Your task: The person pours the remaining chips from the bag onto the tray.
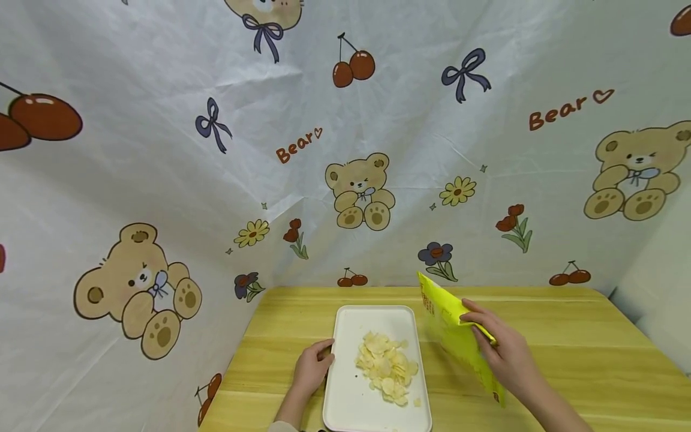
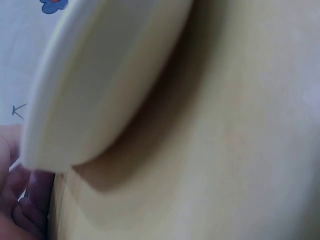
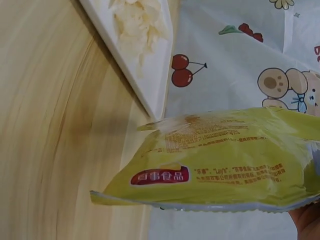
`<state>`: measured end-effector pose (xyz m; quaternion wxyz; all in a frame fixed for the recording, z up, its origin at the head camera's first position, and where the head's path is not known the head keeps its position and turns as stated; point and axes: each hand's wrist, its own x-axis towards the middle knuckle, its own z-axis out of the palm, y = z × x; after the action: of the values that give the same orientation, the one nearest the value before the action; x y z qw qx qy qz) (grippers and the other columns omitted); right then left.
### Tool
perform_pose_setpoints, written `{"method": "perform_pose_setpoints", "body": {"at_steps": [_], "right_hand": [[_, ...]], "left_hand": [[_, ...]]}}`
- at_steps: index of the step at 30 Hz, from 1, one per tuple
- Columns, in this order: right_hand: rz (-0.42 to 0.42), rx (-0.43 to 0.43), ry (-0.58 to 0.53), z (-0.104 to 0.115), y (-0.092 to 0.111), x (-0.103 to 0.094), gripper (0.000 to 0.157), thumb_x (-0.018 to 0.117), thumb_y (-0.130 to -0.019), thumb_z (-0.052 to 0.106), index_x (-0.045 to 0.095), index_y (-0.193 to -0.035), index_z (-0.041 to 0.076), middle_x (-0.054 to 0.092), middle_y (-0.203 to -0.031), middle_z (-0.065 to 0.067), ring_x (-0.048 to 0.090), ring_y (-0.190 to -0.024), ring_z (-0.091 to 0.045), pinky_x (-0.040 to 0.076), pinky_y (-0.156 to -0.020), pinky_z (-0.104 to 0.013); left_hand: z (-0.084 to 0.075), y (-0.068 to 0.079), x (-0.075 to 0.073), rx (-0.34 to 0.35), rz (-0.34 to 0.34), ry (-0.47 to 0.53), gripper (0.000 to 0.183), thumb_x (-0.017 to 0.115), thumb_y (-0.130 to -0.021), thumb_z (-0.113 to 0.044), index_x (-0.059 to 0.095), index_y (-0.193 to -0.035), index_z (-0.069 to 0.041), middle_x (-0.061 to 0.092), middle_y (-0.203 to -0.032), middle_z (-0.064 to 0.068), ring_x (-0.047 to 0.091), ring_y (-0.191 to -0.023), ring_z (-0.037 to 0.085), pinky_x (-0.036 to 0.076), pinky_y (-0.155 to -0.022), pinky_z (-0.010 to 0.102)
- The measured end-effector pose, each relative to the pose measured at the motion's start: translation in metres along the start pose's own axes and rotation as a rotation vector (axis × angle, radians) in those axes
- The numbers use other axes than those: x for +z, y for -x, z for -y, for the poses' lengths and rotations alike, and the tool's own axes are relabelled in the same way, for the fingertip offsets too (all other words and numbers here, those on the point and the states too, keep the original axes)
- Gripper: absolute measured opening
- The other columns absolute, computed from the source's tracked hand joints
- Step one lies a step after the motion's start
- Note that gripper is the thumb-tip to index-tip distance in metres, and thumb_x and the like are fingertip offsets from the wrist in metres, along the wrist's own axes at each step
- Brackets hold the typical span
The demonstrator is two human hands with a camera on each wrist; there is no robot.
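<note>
A white rectangular tray (image 1: 345, 396) lies on the wooden table (image 1: 567, 360) with a pile of pale potato chips (image 1: 384, 365) in it. My left hand (image 1: 323, 355) grips the tray's left rim; the left wrist view shows the fingers (image 2: 20, 202) tucked under the rim of the tray (image 2: 100, 90). Just right of the tray, my right hand (image 1: 476, 324) holds a yellow chip bag (image 1: 456, 339), tilted, by its upper side. In the right wrist view the bag (image 3: 220, 160) hangs above the table, with the tray (image 3: 152, 70) and chips (image 3: 137, 22) beyond it.
A white cloth printed with bears, cherries and bows (image 1: 356, 192) walls in the table at the back and on the left. The table's right edge (image 1: 648, 342) runs near a plain white wall.
</note>
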<state>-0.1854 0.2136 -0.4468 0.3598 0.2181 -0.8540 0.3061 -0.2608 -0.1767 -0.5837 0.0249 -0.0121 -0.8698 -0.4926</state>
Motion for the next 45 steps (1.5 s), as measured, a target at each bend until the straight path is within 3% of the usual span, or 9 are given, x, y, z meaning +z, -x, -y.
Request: {"method": "perform_pose_setpoints", "body": {"at_steps": [10,19,21,24,28,37,42,45], "right_hand": [[-0.015,-0.003,0.029,-0.013,0.008,-0.005,0.048,0.07,-0.077,-0.021,0.071,-0.111,0.013,0.062,-0.136,-0.014,0.033,-0.131,0.022,0.031,-0.094,0.005],[-0.013,0.017,0.088,-0.026,0.019,-0.011,0.05,0.073,-0.075,-0.02,0.072,-0.11,0.015,0.063,-0.134,-0.014,0.032,-0.129,0.023,0.031,-0.091,0.007],[-0.002,0.022,0.122,-0.028,0.021,-0.011,0.051,0.074,-0.074,-0.018,0.072,-0.111,0.017,0.063,-0.135,-0.012,0.04,-0.129,0.017,0.029,-0.092,0.007],[0.017,0.018,0.17,-0.032,0.025,-0.011,0.053,0.076,-0.072,-0.018,0.072,-0.11,0.019,0.062,-0.136,-0.011,0.056,-0.123,-0.006,0.027,-0.093,0.008],[0.024,-0.002,0.213,-0.036,0.028,-0.01,0.058,0.076,-0.067,-0.022,0.073,-0.109,0.019,0.061,-0.136,-0.012,0.06,-0.109,-0.029,0.026,-0.093,0.007],[0.051,-0.027,0.257,-0.045,0.038,-0.009,0.082,0.06,-0.049,-0.034,0.073,-0.108,0.023,0.059,-0.141,-0.007,0.058,-0.112,-0.029,0.032,-0.09,0.001],[0.058,-0.055,0.3,-0.049,0.044,-0.006,0.083,0.064,-0.046,-0.03,0.073,-0.106,0.026,0.061,-0.138,-0.006,0.058,-0.111,-0.027,0.044,-0.08,-0.012],[0.067,-0.062,0.289,-0.05,0.048,-0.002,0.081,0.062,-0.047,-0.029,0.073,-0.105,0.025,0.06,-0.139,-0.007,0.058,-0.112,-0.029,0.04,-0.087,-0.011]], "left_hand": [[0.0,0.0,-0.001,0.004,-0.004,-0.025,0.038,0.069,-0.093,-0.016,0.068,-0.131,-0.016,0.065,-0.09,0.001,0.051,-0.074,0.012,0.042,-0.059,0.022],[0.001,0.001,0.0,0.004,-0.001,-0.02,0.039,0.069,-0.093,-0.016,0.067,-0.131,-0.017,0.062,-0.087,0.001,0.05,-0.072,0.012,0.041,-0.056,0.022],[0.001,0.001,0.0,0.0,-0.003,-0.017,0.038,0.069,-0.093,-0.016,0.068,-0.131,-0.017,0.061,-0.086,0.001,0.049,-0.071,0.012,0.041,-0.055,0.022],[0.003,0.0,0.0,0.0,-0.005,-0.016,0.038,0.069,-0.093,-0.016,0.068,-0.131,-0.017,0.063,-0.087,0.001,0.05,-0.071,0.011,0.041,-0.056,0.022],[0.002,0.0,0.0,-0.002,0.001,-0.013,0.038,0.069,-0.093,-0.016,0.067,-0.131,-0.017,0.064,-0.09,0.001,0.05,-0.071,0.012,0.043,-0.055,0.022],[0.001,0.0,0.001,-0.004,0.002,-0.001,0.038,0.069,-0.093,-0.015,0.067,-0.131,-0.017,0.062,-0.087,0.002,0.05,-0.07,0.012,0.043,-0.054,0.022],[0.002,0.0,0.001,-0.003,0.004,-0.006,0.038,0.069,-0.094,-0.016,0.067,-0.131,-0.018,0.062,-0.087,0.002,0.05,-0.07,0.012,0.043,-0.053,0.022],[0.002,0.0,0.001,-0.004,0.008,-0.006,0.038,0.069,-0.094,-0.016,0.067,-0.132,-0.018,0.061,-0.085,0.001,0.049,-0.068,0.012,0.042,-0.053,0.022]]}}
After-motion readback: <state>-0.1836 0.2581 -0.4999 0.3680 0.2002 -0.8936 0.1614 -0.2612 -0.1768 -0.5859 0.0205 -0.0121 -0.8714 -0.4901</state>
